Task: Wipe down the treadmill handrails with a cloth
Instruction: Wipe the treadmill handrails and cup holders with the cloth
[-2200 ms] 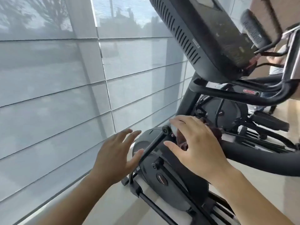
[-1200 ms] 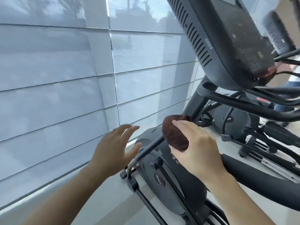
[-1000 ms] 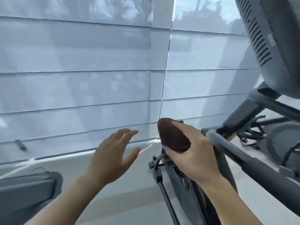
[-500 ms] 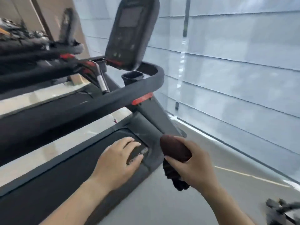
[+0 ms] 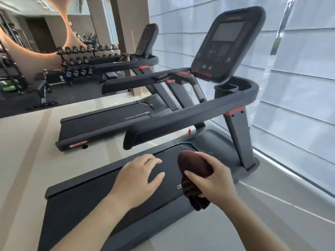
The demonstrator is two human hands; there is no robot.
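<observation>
A black treadmill stands in front of me, its belt (image 5: 101, 201) running under my hands. The near handrail (image 5: 181, 120) slopes from lower left up to the console (image 5: 224, 44); the far handrail (image 5: 137, 82) lies behind it. My right hand (image 5: 215, 180) grips a bunched dark brown cloth (image 5: 194, 167), one end hanging below the fingers. My left hand (image 5: 137, 180) hovers over the belt, fingers apart, holding nothing. Both hands are below the near handrail and apart from it.
A second treadmill (image 5: 108, 122) stands to the left. A dumbbell rack (image 5: 78, 60) and a bench (image 5: 42, 87) sit at the back left. Window blinds (image 5: 299, 87) close off the right side. Pale floor (image 5: 25, 151) lies between the machines.
The view has swung from an elliptical by the window to the treadmill. My right hand lifted the cloth off the elliptical's handle and keeps hold of it; my left hand stays open.
</observation>
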